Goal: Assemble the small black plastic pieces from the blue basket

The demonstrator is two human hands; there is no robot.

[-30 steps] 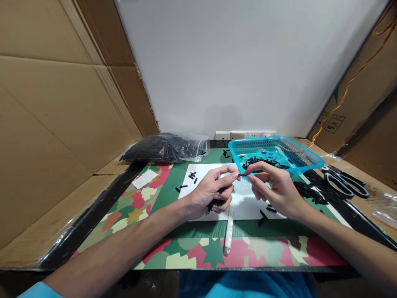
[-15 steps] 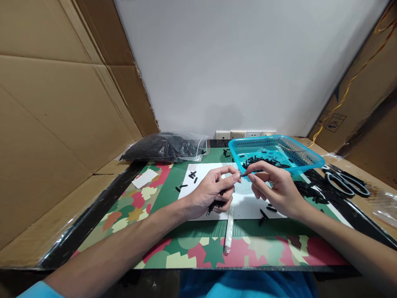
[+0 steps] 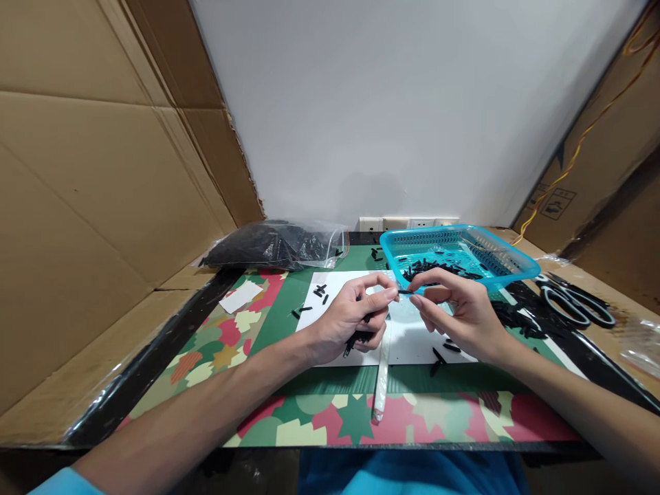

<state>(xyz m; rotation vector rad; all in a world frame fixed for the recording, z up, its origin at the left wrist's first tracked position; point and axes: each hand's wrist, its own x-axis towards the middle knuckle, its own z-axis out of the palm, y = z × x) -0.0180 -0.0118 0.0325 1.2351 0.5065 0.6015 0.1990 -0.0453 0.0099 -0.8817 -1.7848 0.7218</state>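
Observation:
My left hand (image 3: pixel 361 315) is closed around a bundle of thin black strips (image 3: pixel 357 339), which stick out below its curled fingers. Between its thumb and forefinger it pinches one end of a small black piece (image 3: pixel 405 292). At the other end of that piece, my right hand (image 3: pixel 456 308) has its thumb and forefinger closed on it. Both hands are above a white sheet (image 3: pixel 407 344) on the table. Short black pieces (image 3: pixel 320 291) are scattered on the sheet's left part, and a few more (image 3: pixel 438 356) lie below my right hand.
A blue plastic basket (image 3: pixel 515 273) holding many black pieces stands behind my right hand. Scissors (image 3: pixel 562 302) and a black heap (image 3: pixel 518 317) are at the right. A clear bag (image 3: pixel 273 244) of black material lies at the back left. A white strip (image 3: pixel 382 385) points toward me.
My right fingers have shifted slightly along the small black piece, and more of it shows between the two hands. My left hand has stayed nearly still.

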